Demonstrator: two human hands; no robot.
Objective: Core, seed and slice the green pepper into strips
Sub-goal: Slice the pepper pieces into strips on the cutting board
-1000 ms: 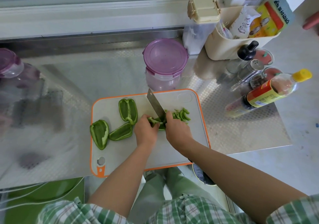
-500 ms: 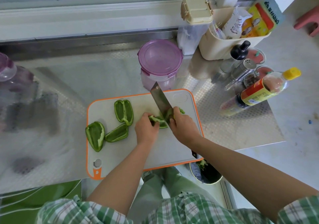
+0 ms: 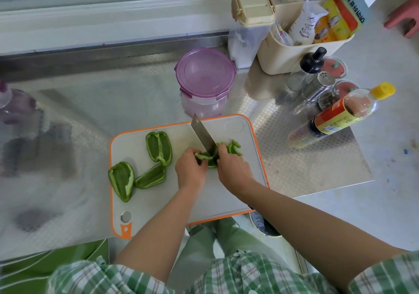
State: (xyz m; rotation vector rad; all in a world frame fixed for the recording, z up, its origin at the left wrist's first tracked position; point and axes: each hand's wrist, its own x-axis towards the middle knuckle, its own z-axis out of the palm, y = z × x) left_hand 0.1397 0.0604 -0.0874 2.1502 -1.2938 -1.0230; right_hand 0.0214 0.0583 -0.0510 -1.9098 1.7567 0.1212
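On the white, orange-rimmed cutting board point(image 3: 158, 205) my left hand point(image 3: 190, 169) holds down a green pepper piece point(image 3: 205, 157) with curled fingers. My right hand point(image 3: 233, 169) grips the knife point(image 3: 201, 134), whose blade slants down through that piece; the handle is hidden in my fist. Cut strips point(image 3: 234, 147) lie just right of the blade. Three larger pepper pieces lie inside-up on the board's left: one point(image 3: 158, 147) at the back, one point(image 3: 151, 177) in the middle, one point(image 3: 122, 180) at the left edge.
A purple-lidded container point(image 3: 205, 78) stands right behind the board. To the right are a sauce bottle point(image 3: 340, 117), shakers point(image 3: 315, 89) and a beige caddy point(image 3: 294, 51) of packets. A lined bin point(image 3: 263, 223) sits below the counter edge by my right forearm.
The knife has been chopping up and down through the held piece; a few more strips lie right of the blade. The camera view shifted slightly.
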